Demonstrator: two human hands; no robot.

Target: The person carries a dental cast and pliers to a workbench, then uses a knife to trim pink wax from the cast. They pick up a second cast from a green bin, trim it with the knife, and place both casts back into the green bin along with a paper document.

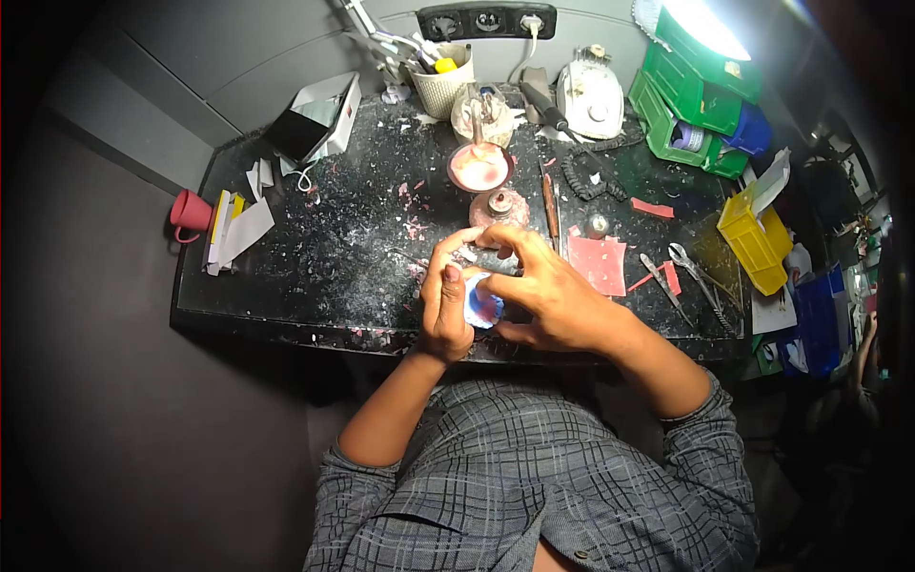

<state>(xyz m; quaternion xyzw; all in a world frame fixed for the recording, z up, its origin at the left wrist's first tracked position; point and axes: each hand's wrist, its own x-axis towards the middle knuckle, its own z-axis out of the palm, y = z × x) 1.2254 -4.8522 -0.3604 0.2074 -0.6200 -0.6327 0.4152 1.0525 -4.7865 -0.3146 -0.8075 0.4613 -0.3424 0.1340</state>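
Note:
Close to the bench's front edge, a small blue-and-white moulded piece (pixel 484 307) with a pinkish patch is held between both hands. My left hand (pixel 444 303) is closed around its left side, the thumb pointing up along it. From the right, my right hand (pixel 558 294) curls over, its fingers and thumb bent against the piece. The fingers cover much of it, so its exact kind cannot be made out. Just beyond the fingertips stands a small burner (pixel 499 204) with pink crumbs around it. A dish of pink wax (pixel 479 167) sits behind that.
Right of my hands lie a pink wax sheet (pixel 599 265), a wooden-handled tool (pixel 550 205), a knife (pixel 667 289) and pliers (pixel 701 276). Green bins (pixel 681 105) and a yellow bin (pixel 753 243) line the right side. A red mug (pixel 191 215) stands at the left edge.

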